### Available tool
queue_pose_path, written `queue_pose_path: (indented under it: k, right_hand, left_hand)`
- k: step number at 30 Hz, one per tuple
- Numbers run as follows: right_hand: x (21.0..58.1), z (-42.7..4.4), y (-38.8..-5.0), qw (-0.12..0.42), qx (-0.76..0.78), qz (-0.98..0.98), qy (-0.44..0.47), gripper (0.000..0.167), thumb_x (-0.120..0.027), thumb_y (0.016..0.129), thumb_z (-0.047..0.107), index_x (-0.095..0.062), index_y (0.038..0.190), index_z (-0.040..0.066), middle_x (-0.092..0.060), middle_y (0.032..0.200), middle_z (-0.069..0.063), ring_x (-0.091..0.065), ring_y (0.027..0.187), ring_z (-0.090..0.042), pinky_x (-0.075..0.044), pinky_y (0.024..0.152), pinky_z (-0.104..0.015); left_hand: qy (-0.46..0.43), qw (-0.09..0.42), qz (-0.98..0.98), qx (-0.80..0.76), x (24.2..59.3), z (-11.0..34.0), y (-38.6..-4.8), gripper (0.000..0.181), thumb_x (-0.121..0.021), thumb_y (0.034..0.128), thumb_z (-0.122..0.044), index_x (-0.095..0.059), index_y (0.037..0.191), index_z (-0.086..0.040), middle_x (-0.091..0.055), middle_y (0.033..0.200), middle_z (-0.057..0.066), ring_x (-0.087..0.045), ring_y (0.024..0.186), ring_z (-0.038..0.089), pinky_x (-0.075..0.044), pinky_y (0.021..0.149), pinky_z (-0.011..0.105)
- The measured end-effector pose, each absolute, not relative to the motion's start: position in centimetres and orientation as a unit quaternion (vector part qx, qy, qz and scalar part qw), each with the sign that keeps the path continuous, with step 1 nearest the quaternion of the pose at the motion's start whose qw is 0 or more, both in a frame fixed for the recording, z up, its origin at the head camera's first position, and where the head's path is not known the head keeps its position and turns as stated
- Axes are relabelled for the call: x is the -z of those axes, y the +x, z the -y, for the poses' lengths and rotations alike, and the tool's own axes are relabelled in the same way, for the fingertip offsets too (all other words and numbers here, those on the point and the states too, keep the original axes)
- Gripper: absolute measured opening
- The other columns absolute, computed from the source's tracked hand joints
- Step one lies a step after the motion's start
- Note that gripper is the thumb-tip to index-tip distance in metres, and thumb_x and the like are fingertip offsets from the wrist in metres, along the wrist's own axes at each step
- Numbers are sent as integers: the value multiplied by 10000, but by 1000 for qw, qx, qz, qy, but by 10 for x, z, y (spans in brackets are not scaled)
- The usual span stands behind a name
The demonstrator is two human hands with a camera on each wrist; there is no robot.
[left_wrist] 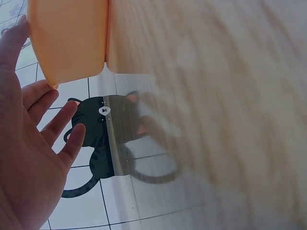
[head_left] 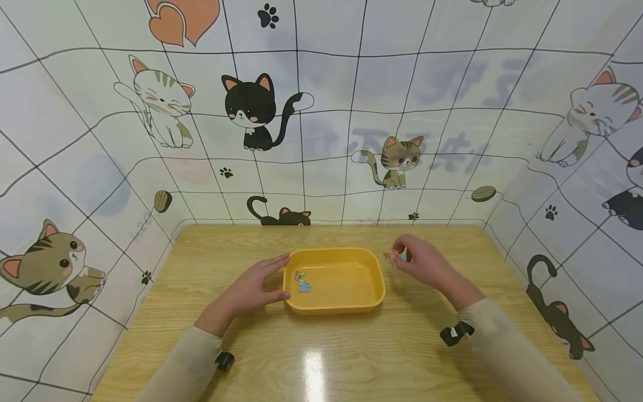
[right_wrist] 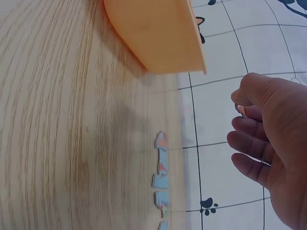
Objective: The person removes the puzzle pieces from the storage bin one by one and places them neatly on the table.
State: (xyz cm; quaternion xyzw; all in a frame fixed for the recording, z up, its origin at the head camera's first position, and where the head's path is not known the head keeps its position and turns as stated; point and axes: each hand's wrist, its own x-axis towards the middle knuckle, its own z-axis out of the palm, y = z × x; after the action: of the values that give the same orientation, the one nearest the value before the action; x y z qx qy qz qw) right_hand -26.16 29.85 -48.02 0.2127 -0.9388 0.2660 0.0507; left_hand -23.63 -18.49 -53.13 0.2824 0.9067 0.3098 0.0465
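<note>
A yellow plastic tray (head_left: 334, 309) sits on the table. My left hand (head_left: 253, 287) is at its left end, fingers spread and fairly straight, with fingertips and thumb touching the rim. Inside the tray's left part lie a few small colourful jigsaw puzzle pieces (head_left: 303, 282). Just beyond the tray's right end, my right hand (head_left: 424, 261) pinches a small puzzle piece (right_wrist: 241, 110) between thumb and index finger, mostly hidden by the fingers. In the right wrist view, several flat puzzle pieces (right_wrist: 161, 182) lie in a row on the table near that hand.
The wooden table (head_left: 346, 357) is bordered by a white grid-patterned sheet (head_left: 331, 167) with cartoon cats at the back and both sides. Each wrist wears a small black device, such as the right one (head_left: 457, 333).
</note>
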Motion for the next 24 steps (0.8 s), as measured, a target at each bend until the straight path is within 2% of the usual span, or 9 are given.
queue_pose_path:
  k: [8, 24]
  right_hand:
    - [483, -319, -261, 48, -255, 948, 182, 239, -805, 996, 108, -687, 1196, 50, -704, 1064, -51, -608, 842, -228, -515, 681, -363]
    - [491, -351, -260, 55, -220, 965, 134, 259, -811, 1003, 128, -681, 1197, 15, -717, 1095, -120, -609, 826, -210, -519, 678, -392]
  left_hand:
    - [282, 47, -906, -310, 532, 185, -236, 944, -841, 966, -552, -406, 1734, -218, -320, 1792, -108, -348, 1633, 324, -316, 1297, 632]
    - [276, 46, -908, -311, 531, 184, -235, 933, -872, 963, -474, -413, 1731, -208, -323, 1793, -101, -343, 1635, 324, -308, 1301, 631]
